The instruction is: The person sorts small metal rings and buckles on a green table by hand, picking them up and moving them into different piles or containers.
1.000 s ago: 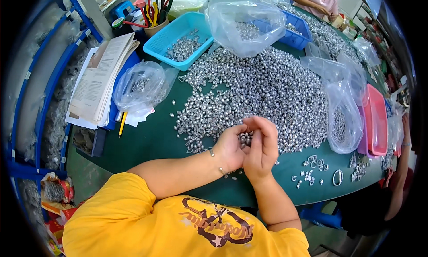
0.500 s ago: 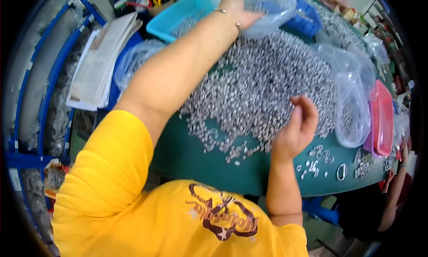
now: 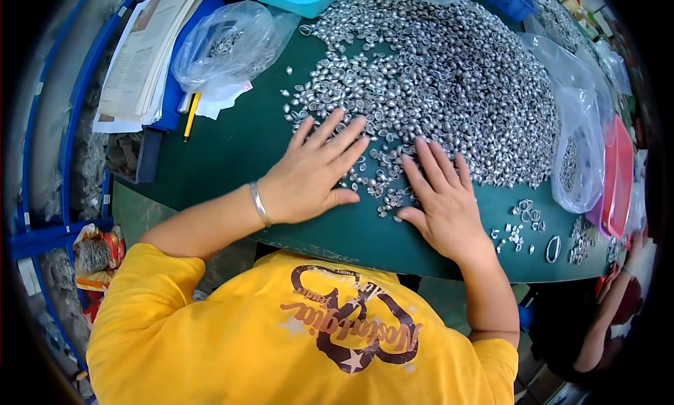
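Observation:
A wide heap of small silvery metal pieces [image 3: 463, 82], many of them ring-like or cup-shaped, covers much of the green table [image 3: 210, 155]. At its near left edge my left hand [image 3: 309, 170] lies palm down with fingers spread, fingertips touching the outer pieces. A silver bangle [image 3: 260, 204] circles that wrist. My right hand [image 3: 444, 201] also rests palm down, fingers apart, its tips against the heap's near edge. Between the two hands lie loose pieces [image 3: 382, 184]. Whatever is beneath my palms is hidden.
Left stand a plastic bag [image 3: 225, 43] of pieces, stacked papers [image 3: 151, 50] and a yellow pencil [image 3: 191, 117]. A turquoise tray [image 3: 298, 3] and blue bin [image 3: 511, 1] sit behind. Right are a clear bag [image 3: 579, 159], a red tray [image 3: 618, 177] and another person's arm [image 3: 607, 314].
My left hand has come back from the clear bag at the far side and down to the heap's near edge. My right hand has lowered and flattened beside it.

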### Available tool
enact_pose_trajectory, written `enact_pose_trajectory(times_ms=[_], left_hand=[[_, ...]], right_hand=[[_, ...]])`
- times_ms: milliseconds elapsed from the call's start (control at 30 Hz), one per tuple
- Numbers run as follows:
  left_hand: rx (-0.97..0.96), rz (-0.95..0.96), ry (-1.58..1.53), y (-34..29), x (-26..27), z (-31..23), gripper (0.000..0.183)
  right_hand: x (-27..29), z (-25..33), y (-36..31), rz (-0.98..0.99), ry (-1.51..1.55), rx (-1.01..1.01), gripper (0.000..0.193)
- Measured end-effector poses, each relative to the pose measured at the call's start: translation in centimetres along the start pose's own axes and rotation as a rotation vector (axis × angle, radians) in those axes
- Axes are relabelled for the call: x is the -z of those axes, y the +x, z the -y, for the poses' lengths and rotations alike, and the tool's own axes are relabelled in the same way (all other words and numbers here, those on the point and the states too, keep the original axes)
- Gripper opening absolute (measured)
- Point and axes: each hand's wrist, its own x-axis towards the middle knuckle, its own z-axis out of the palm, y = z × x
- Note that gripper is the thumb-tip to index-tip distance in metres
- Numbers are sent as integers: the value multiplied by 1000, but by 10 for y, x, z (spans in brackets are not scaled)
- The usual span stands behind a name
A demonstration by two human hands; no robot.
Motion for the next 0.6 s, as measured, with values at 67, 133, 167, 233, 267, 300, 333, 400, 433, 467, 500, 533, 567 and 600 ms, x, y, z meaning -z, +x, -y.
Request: enact_pose_trajectory(times_ms=[67, 133, 167, 233, 267, 300, 333, 400, 433, 467, 500, 533, 567, 600], left_hand=[[-13, 11, -28, -5, -5, -9, 71], [-56, 39, -20, -7, -9, -19, 73], [-73, 62, -37, -7, -14, -22, 72], [-167, 42, -138, -6, -18, -24, 71], [-223, -81, -198, -5, -17, -24, 56], [-204, -175, -236, -5, -15, -20, 48], [-184, -270, -273, -4, -11, -13, 40], [-101, -543, -340, 4, -6, 1, 14], [-31, -504, -325, 4, 1, 8, 14], [-36, -494, -329, 7, 3, 9, 13], [-36, -488, -328, 8, 4, 9, 12], [-19, -454, -301, 11, 1, 7, 11], [-2, -420, -273, 15, -4, 2, 10], [18, -388, -241, 16, -6, 0, 9]], right_hand=[[-3, 2, -11, 35, -23, -59, 69], [-7, 8, -16, 46, -15, -81, 71], [-10, 13, -16, 50, 0, -90, 71], [-11, 21, -18, 54, 27, -69, 69], [-10, 22, -16, 48, 24, -41, 67], [-10, 22, -15, 45, 24, -13, 64], [-11, 20, -11, -20, 105, -19, 57], [-13, 16, -1, -213, 195, -55, 35], [-13, 14, 5, -309, 238, -74, 24], [-14, 16, 16, -433, 239, -24, 14], [-15, 18, 26, -421, 266, 12, 14], [-17, 19, 35, -409, 292, 40, 14], [-18, 21, 42, -396, 319, 68, 14], [-17, 25, 47, -318, 299, 60, 13]])
